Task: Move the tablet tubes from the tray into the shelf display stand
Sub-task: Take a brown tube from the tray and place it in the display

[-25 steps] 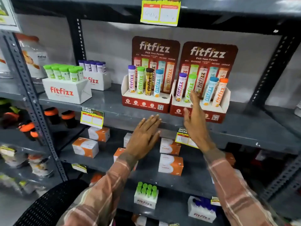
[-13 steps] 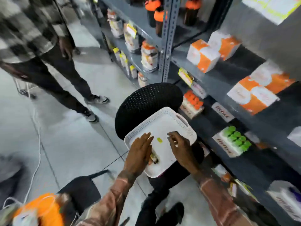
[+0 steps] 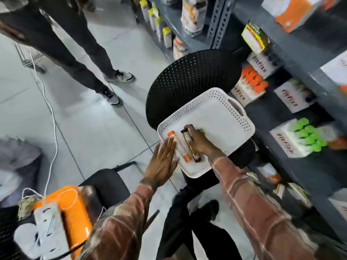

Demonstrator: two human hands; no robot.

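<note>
Tubes are seen in the tray (image 3: 221, 117): brown tube (image 3: 190, 145) pinched by right hand (image 3: 201, 142); left hand (image 3: 162, 162) held flat, fingers together, beside orange tube (image 3: 178, 145).

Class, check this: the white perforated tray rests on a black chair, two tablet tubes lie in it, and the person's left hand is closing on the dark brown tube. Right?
Not quite. The head view shows the right hand closing on the dark brown tube; the left hand lies flat beside the orange-capped tube. The white perforated tray does rest on the black chair.

Two tubes (image 3: 185, 145) in tray (image 3: 225, 117) (on chair (image 3: 187, 81)).
</note>
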